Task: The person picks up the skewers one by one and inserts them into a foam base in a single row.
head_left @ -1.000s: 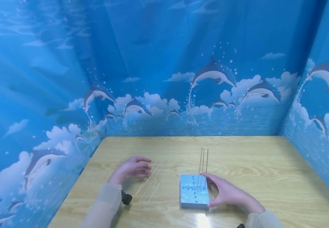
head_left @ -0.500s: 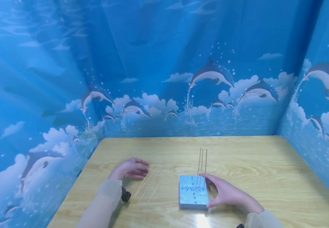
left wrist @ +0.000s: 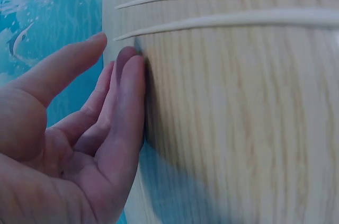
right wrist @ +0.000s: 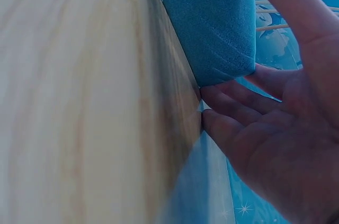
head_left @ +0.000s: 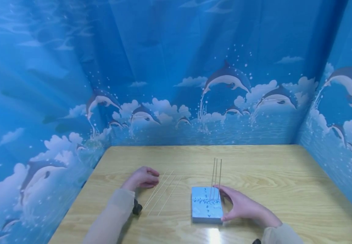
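My right hand (head_left: 240, 205) holds a blue foam block (head_left: 204, 211) by its right side, thumb at the near corner and fingers at the far one. The right wrist view shows the porous blue side of the block (right wrist: 212, 28) between thumb and fingers. Three thin wooden skewers (head_left: 220, 179) stand upright in its dark-dotted top. My left hand (head_left: 142, 178) is just left of several loose skewers (head_left: 170, 196) lying slantwise on the table. Seen from the left wrist, its fingers (left wrist: 132, 91) are loosely bent near the skewer tips, with nothing between them and the thumb.
The wood-grain table (head_left: 264, 169) has its far edge against a blue curtain (head_left: 170, 67) printed with dolphins. More of this curtain hangs along the left and right sides. A patch of glare (head_left: 214, 235) lies in front of the block.
My left hand has shifted slightly and its fingers are drawn closer together beside the loose skewers. The right hand keeps its hold on the foam block, and the upright skewers have not moved.
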`<move>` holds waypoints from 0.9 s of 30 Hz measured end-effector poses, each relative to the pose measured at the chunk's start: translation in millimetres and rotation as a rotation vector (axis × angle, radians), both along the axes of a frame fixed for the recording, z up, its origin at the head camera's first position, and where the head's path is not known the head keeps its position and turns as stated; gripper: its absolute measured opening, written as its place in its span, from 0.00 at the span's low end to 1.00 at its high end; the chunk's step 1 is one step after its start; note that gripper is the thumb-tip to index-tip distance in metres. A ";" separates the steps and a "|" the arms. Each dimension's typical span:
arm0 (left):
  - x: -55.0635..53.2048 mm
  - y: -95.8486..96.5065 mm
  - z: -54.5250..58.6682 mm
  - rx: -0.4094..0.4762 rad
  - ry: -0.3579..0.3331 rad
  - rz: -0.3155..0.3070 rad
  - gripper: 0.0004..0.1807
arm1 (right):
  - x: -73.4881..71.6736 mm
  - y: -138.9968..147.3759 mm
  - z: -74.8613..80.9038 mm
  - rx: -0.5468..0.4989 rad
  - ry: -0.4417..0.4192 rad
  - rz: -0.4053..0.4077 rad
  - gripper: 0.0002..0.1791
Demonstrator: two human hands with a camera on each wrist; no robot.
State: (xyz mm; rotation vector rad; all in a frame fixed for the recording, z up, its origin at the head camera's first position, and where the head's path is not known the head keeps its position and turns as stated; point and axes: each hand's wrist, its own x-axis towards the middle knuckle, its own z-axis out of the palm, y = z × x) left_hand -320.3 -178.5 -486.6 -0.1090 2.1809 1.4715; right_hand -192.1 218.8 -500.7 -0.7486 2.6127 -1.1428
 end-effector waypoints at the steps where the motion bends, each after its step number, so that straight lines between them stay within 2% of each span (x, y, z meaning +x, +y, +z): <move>1: 0.6 1.7 -0.5 -0.019 0.010 0.009 0.17 | 0.0 0.0 0.1 0.001 0.003 0.000 0.64; 7: 1.2 9.4 -2.0 -0.120 0.047 0.037 0.11 | 0.2 -1.2 1.2 0.015 0.013 -0.009 0.64; 15: -1.5 9.8 -0.9 -0.124 0.048 0.031 0.09 | 0.1 -1.5 0.8 0.011 -0.004 -0.021 0.65; 20: -1.2 11.2 -2.2 -0.169 0.092 0.005 0.09 | 0.7 -1.3 1.2 0.009 -0.012 -0.027 0.65; 27: 0.9 15.5 -0.7 -0.228 0.156 0.002 0.09 | 1.1 -0.8 0.5 0.014 0.003 -0.026 0.65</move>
